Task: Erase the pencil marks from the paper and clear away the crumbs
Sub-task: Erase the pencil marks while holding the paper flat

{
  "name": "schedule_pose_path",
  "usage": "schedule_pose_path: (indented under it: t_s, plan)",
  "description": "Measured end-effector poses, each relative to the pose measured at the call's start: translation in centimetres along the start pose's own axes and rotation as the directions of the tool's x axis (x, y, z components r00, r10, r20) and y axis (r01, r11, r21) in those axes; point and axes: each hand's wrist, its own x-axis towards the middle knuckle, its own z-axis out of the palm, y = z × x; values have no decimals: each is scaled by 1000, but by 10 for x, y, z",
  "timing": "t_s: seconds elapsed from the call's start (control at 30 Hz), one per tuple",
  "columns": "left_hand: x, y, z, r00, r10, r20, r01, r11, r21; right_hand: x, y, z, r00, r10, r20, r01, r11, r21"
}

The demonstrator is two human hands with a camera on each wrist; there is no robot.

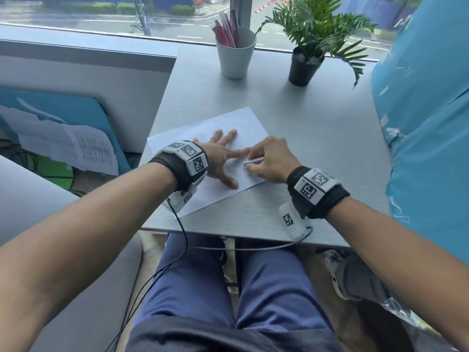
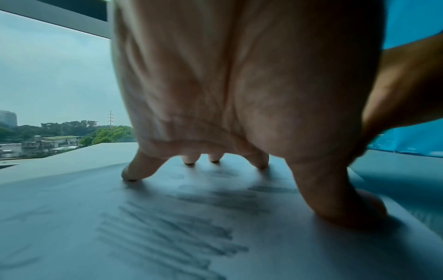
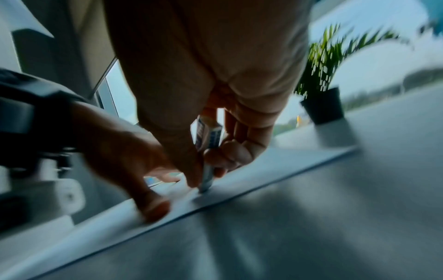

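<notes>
A white sheet of paper lies tilted on the grey table. My left hand is spread flat on it, fingers straight, pressing the sheet down. In the left wrist view grey pencil marks run across the paper under the palm of my left hand. My right hand pinches an eraser in a blue and white sleeve, just right of the left fingers. In the right wrist view the eraser stands on end, its tip touching the paper near the sheet's edge.
A white cup with pens and a potted plant stand at the back of the table by the window. A person in a blue shirt is close on the right. Loose papers lie beyond the table's left edge.
</notes>
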Motion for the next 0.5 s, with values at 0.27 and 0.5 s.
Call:
schedule_pose_path:
  t_s: [0.27, 0.5]
  plan:
    - [2, 7, 2, 999, -47, -26, 45, 996, -72, 11, -4, -2, 999, -32, 36, 33, 999, -43]
    - [4, 10, 8, 995, -79, -66, 72, 992, -103, 19, 5, -11, 998, 36, -48, -37, 999, -19]
